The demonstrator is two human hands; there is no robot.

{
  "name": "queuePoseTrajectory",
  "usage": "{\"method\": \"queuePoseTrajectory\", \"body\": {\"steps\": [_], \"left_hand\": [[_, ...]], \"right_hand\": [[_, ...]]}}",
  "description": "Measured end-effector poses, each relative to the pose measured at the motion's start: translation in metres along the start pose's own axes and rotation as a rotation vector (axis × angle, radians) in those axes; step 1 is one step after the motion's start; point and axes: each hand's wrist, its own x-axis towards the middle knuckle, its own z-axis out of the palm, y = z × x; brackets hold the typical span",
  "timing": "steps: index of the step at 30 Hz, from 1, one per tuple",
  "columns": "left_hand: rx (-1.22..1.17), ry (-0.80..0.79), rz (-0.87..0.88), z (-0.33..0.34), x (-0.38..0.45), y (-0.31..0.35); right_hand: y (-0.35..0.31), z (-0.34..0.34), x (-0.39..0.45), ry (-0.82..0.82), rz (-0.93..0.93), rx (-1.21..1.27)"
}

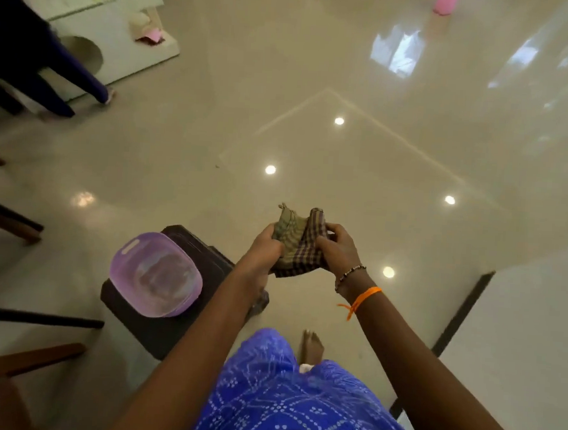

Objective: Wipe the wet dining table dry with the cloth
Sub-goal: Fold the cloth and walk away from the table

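A checked cloth [297, 239], olive and brown, is bunched up between both my hands above the glossy floor. My left hand [265, 243] grips its left side and my right hand [338, 248] grips its right side, both fists closed on the fabric. The cloth's two ends stick up between the hands. No dining table top is plainly in view; a white surface with a dark edge [518, 329] lies at the right, and I cannot tell what it is.
A purple plastic basin [156, 275] holding water sits on a dark stool [165, 334] at my lower left. Wooden chair parts [17, 364] line the left edge. A low white table [98, 14] stands far left, with another person's legs [68, 68] beside it.
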Motion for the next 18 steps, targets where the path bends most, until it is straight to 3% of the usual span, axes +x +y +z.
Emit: {"method": "queuePoseTrajectory", "body": {"steps": [8, 18], "left_hand": [[-0.251, 0.277, 0.002, -0.018, 0.103, 0.075], [-0.595, 0.611, 0.016, -0.126, 0.218, 0.155]], "right_hand": [[-0.079, 0.039, 0.142, -0.251, 0.049, 0.032], [-0.181, 0.177, 0.269, -0.516, -0.158, -0.258]]}}
